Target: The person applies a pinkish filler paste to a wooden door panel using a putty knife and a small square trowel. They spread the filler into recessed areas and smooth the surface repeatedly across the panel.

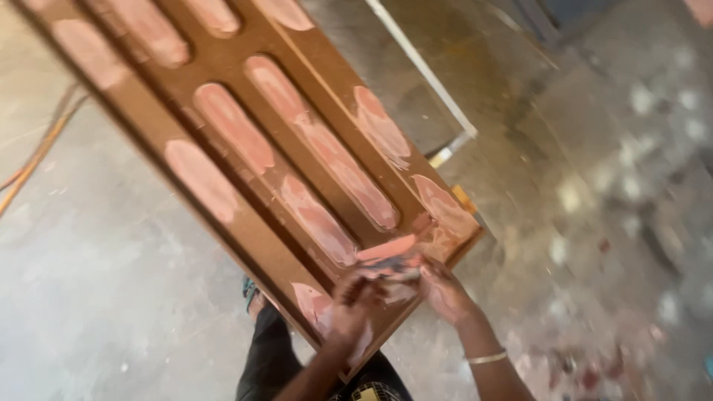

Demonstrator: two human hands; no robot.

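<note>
From the head view we see our left hand (355,297) and right hand (443,291) meet at the near corner of a brown grooved panel (245,223) patched with pink filler (230,126). Together their fingers pinch a blurred scraper (390,261) laden with filler. Below lies the concrete floor (96,282).
</note>
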